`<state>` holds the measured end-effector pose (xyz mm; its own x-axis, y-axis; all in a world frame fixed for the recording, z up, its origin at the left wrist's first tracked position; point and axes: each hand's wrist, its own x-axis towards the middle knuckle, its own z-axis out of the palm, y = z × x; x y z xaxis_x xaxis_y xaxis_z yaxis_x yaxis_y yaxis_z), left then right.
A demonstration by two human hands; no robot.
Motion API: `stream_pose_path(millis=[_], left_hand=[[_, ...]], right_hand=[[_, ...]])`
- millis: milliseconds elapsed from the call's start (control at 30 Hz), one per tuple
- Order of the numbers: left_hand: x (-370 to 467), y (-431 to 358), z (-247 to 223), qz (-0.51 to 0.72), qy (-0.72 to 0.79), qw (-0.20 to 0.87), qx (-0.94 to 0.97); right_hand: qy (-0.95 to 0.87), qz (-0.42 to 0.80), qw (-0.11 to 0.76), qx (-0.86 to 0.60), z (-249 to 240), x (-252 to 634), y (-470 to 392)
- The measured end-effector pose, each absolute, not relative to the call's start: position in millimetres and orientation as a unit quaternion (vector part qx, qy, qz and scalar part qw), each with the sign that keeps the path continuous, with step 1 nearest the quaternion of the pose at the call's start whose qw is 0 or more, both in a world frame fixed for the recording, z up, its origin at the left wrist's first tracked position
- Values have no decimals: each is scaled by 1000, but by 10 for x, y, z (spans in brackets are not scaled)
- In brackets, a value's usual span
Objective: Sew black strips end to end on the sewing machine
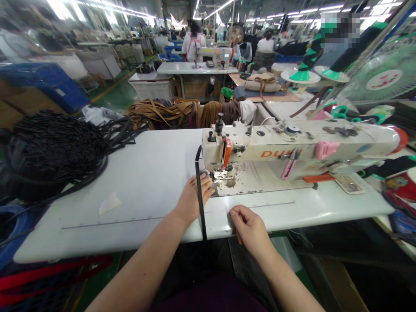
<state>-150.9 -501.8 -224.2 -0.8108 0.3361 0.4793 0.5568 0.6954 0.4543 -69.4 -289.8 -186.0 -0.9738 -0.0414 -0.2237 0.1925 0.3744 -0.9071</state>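
My left hand (pixel 191 197) lies on the machine table with its fingers stretched out, their tips close to the needle area of the sewing machine (pixel 250 149). A narrow black strap (pixel 200 195) runs across the back of this hand, from beside the machine head down over the table's front edge. Right of the strap, my right hand (pixel 250 227) is above the front edge, thumb and forefinger pressed together. Whatever that pinch may hold is too small to make out. A pair of pink-handled thread snips (pixel 288 167) hangs on the machine's arm.
At the left sits a large bundle of black straps (pixel 58 147). A white scrap (pixel 109 203) lies on the white table (pixel 146 173). Brown straps (pixel 165 112) hang behind it. Thread cones (pixel 303 65) and a fan (pixel 383 78) stand right. Another person (pixel 194 41) is farther back.
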Motion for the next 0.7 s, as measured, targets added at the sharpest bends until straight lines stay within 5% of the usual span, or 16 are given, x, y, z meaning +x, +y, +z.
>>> stream_pose_path(millis=[700], left_hand=[[-1521,-4994,-2281,-280,-915,177,-230]], right_hand=[[826,-553,98,38,-1874,-692,-2903]])
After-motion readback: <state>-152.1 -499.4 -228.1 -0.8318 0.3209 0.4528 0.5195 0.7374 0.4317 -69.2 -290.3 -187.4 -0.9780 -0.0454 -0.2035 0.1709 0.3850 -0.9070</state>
